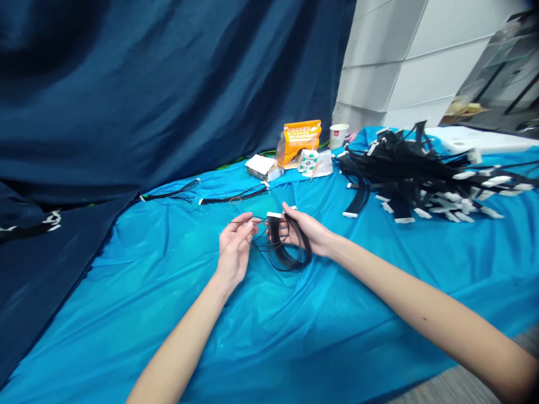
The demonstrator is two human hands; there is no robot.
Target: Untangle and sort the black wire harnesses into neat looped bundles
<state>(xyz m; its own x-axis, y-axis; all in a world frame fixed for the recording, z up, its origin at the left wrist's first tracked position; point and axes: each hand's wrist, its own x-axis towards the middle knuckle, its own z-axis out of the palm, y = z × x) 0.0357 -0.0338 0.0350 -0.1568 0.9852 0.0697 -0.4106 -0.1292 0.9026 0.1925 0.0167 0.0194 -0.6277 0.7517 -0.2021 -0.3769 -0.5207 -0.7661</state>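
Observation:
A bundle of thin black wires with white connectors (290, 261) hangs in a loop from my right hand (304, 227), whose thumb and fingers close round it near the top. One white connector shows at the loop's upper left, another beside my right thumb. My left hand (236, 242), just left of the loop, pinches a thin black strand that runs across to the bundle. Both hands are raised over the blue cloth (177, 314). Part of the bundle is hidden by my right fingers.
A large pile of black wire harnesses (404, 168) lies at right. Behind my hands are two straightened harnesses, a rubber band (236, 200), a small box (264, 167), an orange pouch (301, 140), a milk carton (308, 161) and a paper cup (338, 136). A dark curtain (168, 84) hangs behind.

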